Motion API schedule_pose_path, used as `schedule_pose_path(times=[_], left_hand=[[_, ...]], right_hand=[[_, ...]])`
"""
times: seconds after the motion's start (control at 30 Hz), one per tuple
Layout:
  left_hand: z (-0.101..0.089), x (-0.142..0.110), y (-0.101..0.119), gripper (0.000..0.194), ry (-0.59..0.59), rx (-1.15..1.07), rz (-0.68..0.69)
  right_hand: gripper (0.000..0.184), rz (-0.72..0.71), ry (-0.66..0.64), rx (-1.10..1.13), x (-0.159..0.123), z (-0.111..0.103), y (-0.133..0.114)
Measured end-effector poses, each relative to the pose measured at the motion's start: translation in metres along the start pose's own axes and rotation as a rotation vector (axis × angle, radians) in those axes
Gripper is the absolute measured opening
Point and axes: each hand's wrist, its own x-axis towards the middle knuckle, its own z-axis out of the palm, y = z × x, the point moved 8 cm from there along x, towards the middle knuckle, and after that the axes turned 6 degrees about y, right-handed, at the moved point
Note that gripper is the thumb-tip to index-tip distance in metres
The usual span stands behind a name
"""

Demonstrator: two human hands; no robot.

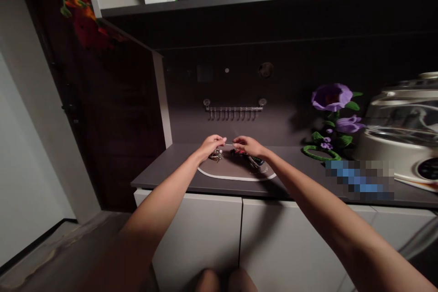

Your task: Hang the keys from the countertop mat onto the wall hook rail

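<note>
Both my arms reach forward over a dark counter. My left hand (pixel 212 144) is curled just above a small bunch of keys (pixel 216 155) at the back of a grey oval tray with a white rim (pixel 236 177). My right hand (pixel 247 145) is curled too, right beside it, over a second cluster of keys and fobs, red and dark (pixel 251 159). The fingertips of the two hands nearly meet, and a thin pale strand seems stretched between them. What exactly each hand pinches is too small and dim to make out.
A rail of small hooks (pixel 233 109) is fixed to the back wall. Purple artificial flowers (pixel 333 114) and a white rice cooker (pixel 400 132) stand at the right. White cabinet doors (pixel 239 242) sit below, a shelf with boxes above.
</note>
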Motion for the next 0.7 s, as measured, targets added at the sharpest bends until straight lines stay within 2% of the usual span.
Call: schedule_pose_path(times=[0.07,0.13,0.2,0.3,0.37,0.47,0.7], left_hand=[[0.002,-0.003,0.008,0.043,-0.074,-0.285,-0.034],[0.007,-0.009,0.009,0.056,-0.175,-0.483,-0.074],[0.012,-0.016,-0.001,0.064,-0.281,-0.584,-0.143],[0.019,-0.027,-0.029,0.067,-0.394,-0.616,-0.272],[0.021,-0.032,-0.049,0.067,-0.436,-0.598,-0.347],[0.020,-0.033,-0.063,0.067,-0.435,-0.589,-0.369],[0.017,-0.032,-0.064,0.067,-0.379,-0.514,-0.355]], right_hand=[[0.046,0.101,-0.107,0.364,-0.002,0.010,-0.008],[0.057,0.186,-0.211,0.655,-0.010,0.023,-0.012],[0.065,0.256,-0.308,0.866,-0.021,0.037,-0.011],[0.068,0.300,-0.390,1.073,-0.037,0.054,-0.003],[0.068,0.291,-0.376,1.159,-0.043,0.059,0.003],[0.068,0.296,-0.333,1.208,-0.047,0.060,0.009],[0.067,0.380,-0.219,1.060,-0.047,0.056,0.016]])
